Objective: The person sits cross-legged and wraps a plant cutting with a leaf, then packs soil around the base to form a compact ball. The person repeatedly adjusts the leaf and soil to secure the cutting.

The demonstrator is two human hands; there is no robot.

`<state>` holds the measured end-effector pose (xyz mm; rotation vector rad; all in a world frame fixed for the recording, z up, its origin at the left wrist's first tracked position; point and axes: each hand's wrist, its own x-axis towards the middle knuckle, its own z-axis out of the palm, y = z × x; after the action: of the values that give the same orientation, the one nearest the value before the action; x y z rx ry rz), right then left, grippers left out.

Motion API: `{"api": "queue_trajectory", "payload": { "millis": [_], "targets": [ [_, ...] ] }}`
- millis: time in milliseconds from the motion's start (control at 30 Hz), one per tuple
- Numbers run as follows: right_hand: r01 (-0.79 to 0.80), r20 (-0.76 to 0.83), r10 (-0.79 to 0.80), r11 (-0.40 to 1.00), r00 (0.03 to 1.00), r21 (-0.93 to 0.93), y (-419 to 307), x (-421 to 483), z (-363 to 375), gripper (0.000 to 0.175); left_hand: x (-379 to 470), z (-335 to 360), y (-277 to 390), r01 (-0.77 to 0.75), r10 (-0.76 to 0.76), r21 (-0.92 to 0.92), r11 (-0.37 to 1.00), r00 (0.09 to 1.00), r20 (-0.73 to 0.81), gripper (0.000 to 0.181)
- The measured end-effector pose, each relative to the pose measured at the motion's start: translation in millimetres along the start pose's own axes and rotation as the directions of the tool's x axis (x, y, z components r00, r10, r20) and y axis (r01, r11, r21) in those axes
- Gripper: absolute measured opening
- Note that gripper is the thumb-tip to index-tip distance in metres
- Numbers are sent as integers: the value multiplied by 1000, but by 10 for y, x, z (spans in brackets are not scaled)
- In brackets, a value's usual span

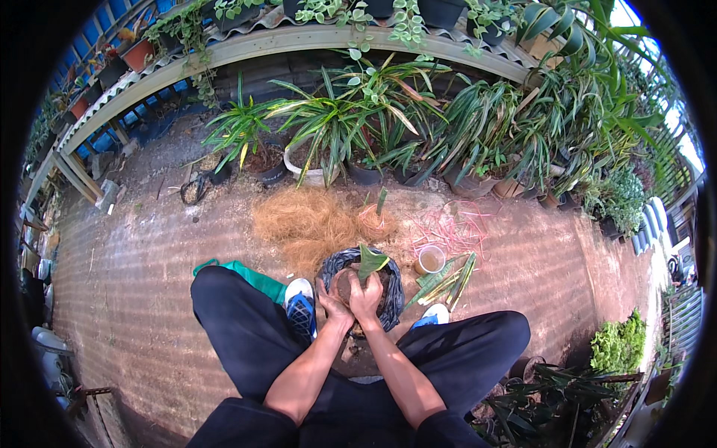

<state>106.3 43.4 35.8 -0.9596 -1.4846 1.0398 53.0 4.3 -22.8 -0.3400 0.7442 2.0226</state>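
Between my knees stands a black plastic bag [395,291] with its rim rolled open and dark soil in it. Over the bag my left hand [334,297] cups a brown ball of soil [344,287] from the left. My right hand [365,292] presses against the ball's right side, with its fingers at the base of a green leaf cutting [371,262] that stands up out of it. The underside of the ball is hidden by my hands.
Beyond the bag lie loose brown fibre [305,221], a fibre-wrapped ball tied with pink string [374,221] and holding a leaf, and tangled pink string [451,229]. A plastic cup [431,259] and cut leaves [448,283] lie right, a green bag [255,280] left. Potted plants [313,162] line the back.
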Motion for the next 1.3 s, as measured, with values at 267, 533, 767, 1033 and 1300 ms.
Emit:
{"api": "queue_trajectory", "payload": {
  "millis": [267,533,767,1033,1300],
  "targets": [
    [190,108,-174,970,979,-152,43,5,-8,41,7,6,54,18,-17,-23,1000,999,36,75],
    [167,160,-143,974,977,-153,72,63,-74,57,42,78,107,71,-71,4,997,994,88,84],
    [178,117,-159,970,980,-166,109,103,-120,63,33,181,113,125,-126,13,992,987,97,88],
    [83,251,-65,995,966,-61,131,142,-151,43,123,79,138,146,-147,18,989,985,93,89],
    [78,271,-60,995,961,-57,170,137,-147,40,174,27,121,111,-118,83,990,990,77,90]
  ]
}}
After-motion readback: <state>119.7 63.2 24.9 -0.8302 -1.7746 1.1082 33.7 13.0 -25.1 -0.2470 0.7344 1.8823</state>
